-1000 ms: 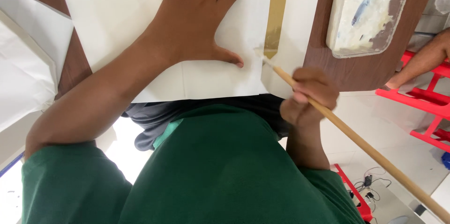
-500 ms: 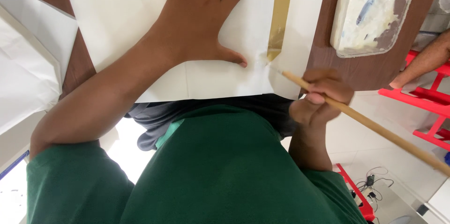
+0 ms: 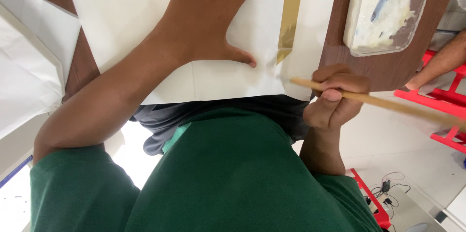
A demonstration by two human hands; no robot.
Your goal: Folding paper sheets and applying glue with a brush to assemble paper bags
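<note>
Head view, looking down past a green shirt [image 3: 233, 178] to a dark brown wooden tabletop [image 3: 85, 67].

Left hand [image 3: 213, 23]: laid flat, palm down, fingers spread, pressing on a large white paper sheet [image 3: 131, 18] that covers most of the table. Thumb stretched out toward the near edge of the sheet.

Right hand [image 3: 335, 96]: fingers curled, pinching a long thin wooden brush handle [image 3: 383, 103] between thumb and fingers. The handle runs out to the right; its near end sits at the sheet's lower right corner, just below the painted gold stripe [image 3: 291, 13]. Bristles cannot be made out.

The gold stripe runs straight up the sheet, right of the left thumb, and ends in a ragged point near the sheet's edge.

Surroundings: a shallow rectangular tray smeared with whitish paint and a blue streak [image 3: 388, 8] stands on bare wood to the right of the sheet, apart from it. More white paper [image 3: 29, 67] lies at far left. Another person's forearm [image 3: 437, 67] reaches in at right, above a red plastic frame [image 3: 437, 115]. Cables [image 3: 383, 186] lie on the pale floor below
</note>
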